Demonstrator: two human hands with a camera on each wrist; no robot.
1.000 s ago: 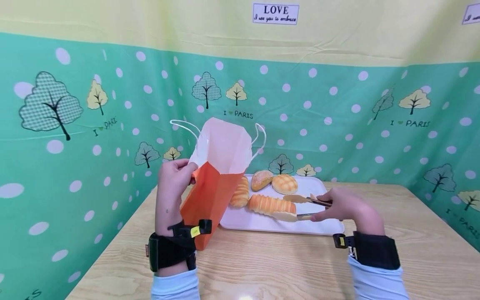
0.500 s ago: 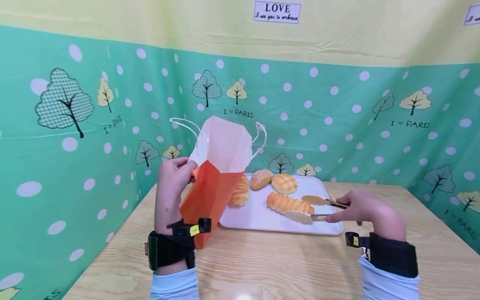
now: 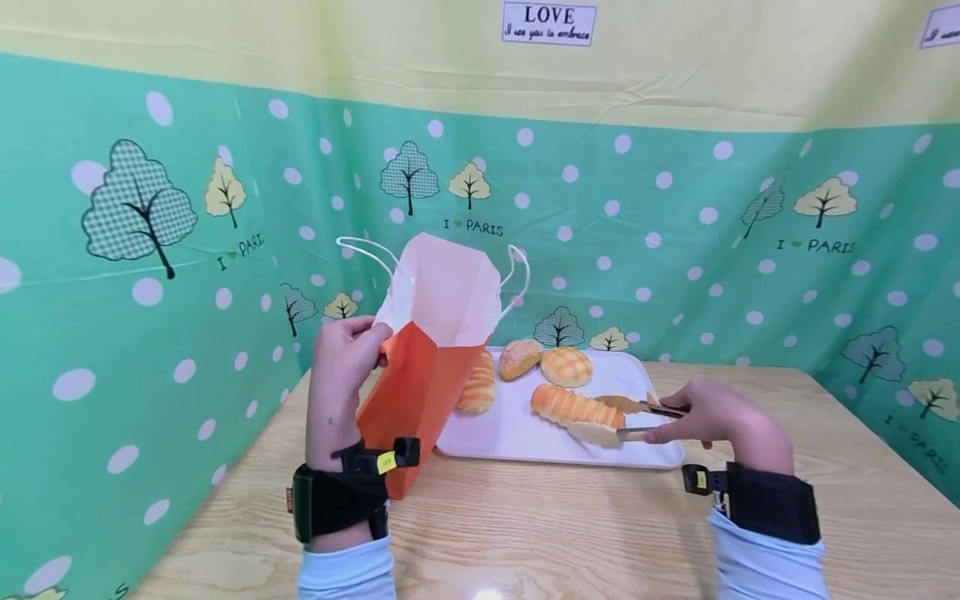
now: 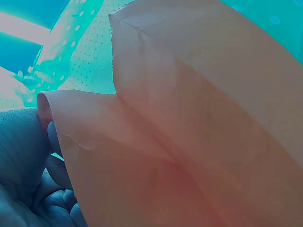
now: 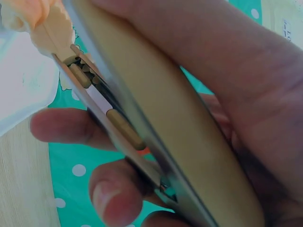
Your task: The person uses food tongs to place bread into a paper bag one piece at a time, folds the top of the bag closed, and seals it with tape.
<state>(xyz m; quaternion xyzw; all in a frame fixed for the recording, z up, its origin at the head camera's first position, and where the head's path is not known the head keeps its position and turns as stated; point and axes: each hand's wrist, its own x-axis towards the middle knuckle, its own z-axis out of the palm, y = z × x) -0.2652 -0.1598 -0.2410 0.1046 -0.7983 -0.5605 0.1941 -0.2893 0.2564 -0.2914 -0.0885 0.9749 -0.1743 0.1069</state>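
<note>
My left hand (image 3: 341, 362) pinches the near-left rim of an orange paper bag (image 3: 420, 379) with a white inside. The bag leans, its mouth open toward me; in the left wrist view its paper (image 4: 156, 118) fills most of the picture. A pair of tongs (image 3: 633, 434) is in my right hand (image 3: 720, 421). Their broad tips lie on either side of the right end of a long ridged bread roll (image 3: 573, 407), which rests on a white tray (image 3: 525, 454). Close up in the right wrist view, the fingers wrap the tongs' tan handle (image 5: 156, 104).
At the back of the tray sit a sugar-topped bun (image 3: 520, 359) and a round crosshatched bun (image 3: 567, 367). Another ridged roll (image 3: 477, 383) is partly hidden behind the bag. White cord handles (image 3: 517, 279) stick up from the bag. A patterned curtain (image 3: 660, 250) hangs behind the wooden table (image 3: 562, 533).
The tongs and the ridged roll shifted right along the tray in the first half second. Since then the tongs' far tip has come a little closer to the roll. My left hand stays put.
</note>
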